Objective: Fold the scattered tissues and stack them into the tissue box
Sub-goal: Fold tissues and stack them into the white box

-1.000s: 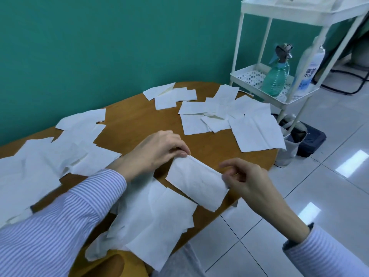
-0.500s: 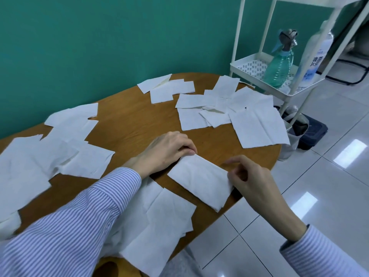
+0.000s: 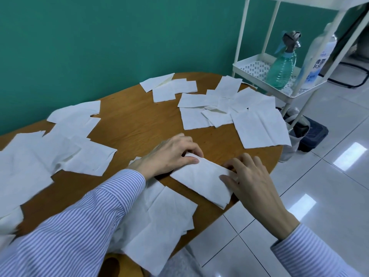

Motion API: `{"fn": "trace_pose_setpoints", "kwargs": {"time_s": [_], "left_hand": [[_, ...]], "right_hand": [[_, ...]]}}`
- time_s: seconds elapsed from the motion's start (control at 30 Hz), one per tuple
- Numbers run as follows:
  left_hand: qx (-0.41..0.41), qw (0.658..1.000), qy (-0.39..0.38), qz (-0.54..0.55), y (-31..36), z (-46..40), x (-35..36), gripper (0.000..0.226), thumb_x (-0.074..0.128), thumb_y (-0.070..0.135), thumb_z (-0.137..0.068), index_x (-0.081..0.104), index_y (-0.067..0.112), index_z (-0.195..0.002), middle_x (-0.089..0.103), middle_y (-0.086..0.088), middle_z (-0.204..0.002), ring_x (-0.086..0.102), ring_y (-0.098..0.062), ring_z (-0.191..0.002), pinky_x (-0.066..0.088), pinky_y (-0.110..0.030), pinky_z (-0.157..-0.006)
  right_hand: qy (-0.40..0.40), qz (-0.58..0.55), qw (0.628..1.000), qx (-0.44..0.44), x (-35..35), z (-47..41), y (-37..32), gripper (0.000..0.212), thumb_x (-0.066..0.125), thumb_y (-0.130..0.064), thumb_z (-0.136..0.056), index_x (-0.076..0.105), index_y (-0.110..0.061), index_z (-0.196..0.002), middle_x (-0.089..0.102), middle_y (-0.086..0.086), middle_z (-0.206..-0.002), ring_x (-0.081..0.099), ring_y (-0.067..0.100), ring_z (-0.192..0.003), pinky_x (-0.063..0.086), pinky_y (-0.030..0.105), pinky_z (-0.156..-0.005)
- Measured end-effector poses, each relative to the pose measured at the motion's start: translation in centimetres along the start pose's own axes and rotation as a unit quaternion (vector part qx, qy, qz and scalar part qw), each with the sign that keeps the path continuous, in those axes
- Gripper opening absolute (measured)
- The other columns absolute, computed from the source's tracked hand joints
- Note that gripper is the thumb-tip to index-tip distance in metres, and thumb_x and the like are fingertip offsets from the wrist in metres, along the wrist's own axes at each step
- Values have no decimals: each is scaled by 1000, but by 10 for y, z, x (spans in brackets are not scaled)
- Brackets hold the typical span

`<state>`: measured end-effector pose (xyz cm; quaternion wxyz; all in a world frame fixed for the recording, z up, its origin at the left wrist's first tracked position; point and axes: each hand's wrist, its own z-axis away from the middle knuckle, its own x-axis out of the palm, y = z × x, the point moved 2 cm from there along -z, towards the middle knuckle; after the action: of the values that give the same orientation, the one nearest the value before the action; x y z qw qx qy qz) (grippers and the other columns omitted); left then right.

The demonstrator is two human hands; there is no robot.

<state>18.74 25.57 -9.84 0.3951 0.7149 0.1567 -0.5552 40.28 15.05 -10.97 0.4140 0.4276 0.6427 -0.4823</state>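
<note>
Head view: a folded tissue point(image 3: 201, 181) lies flat near the front edge of the round wooden table point(image 3: 131, 124), slanting from upper left to lower right, and it sits between the two hands. The left hand point(image 3: 171, 154) rests on its upper left end, fingers curled down with the thumb and fingertips pressing the paper against the table. The right hand point(image 3: 251, 180) lies on the lower right end, fingers spread and fairly straight, thumb laid across the tissue; it presses and does not grip. Both wrists come out of blue-and-white striped sleeves point(image 3: 79, 226).

One tissue is being handled. Just in front of it, partly under the left forearm, a loose pile of unfolded tissues point(image 3: 159, 222) hangs over the table edge; at least two sheets overlap there. On the left side of the table lies a spread of overlapping tissues point(image 3: 50, 148), about six, though the edges are hard to separate. At the far side are two tissues point(image 3: 169, 88) lying together, and to their right a cluster point(image 3: 235, 110) of roughly seven overlapping sheets.

Beside the table stands one white shelf cart point(image 3: 257, 62) holding one green spray bottle point(image 3: 281, 66) and one white bottle point(image 3: 317, 60). No tissue box is in view
</note>
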Motion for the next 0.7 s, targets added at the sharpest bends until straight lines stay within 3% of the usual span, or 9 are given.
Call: {"fn": "trace_pose_setpoints", "kwargs": {"time_s": [0.17,0.33,0.47,0.7], "left_hand": [[-5,1000,0,27,6,11,-6,8,66,42,-93,67,35,-98,59,19,-97,49,-2,-95,48,-32,-79],[-70,990,17,122,16,28,-13,5,70,33,-91,71,29,-90,68,16,-88,60,-2,-88,50,-27,-77],[-87,981,30,169,27,45,-26,5,68,28,-91,64,30,-92,67,9,-82,62,-9,-80,52,-34,-74],[-101,978,77,168,49,89,-84,6,58,30,-98,59,36,-100,62,10,-94,58,-10,-87,52,-34,-75]], "right_hand": [[-73,-40,997,1,-8,-17,-2,7,60,-34,-93,55,-31,-98,46,-9,-95,36,12,-86,38,28,-75],[-143,-138,980,-25,-12,-29,-4,25,58,-14,-85,44,-33,-76,52,-9,-83,45,17,-82,37,27,-67],[-161,-258,951,-47,-31,-34,-7,23,63,-13,-87,54,-33,-79,58,-7,-84,51,9,-74,41,18,-62],[-124,-268,948,-120,-80,-52,-45,17,66,-25,-93,70,-39,-84,66,-22,-94,59,3,-87,50,27,-67]]}}
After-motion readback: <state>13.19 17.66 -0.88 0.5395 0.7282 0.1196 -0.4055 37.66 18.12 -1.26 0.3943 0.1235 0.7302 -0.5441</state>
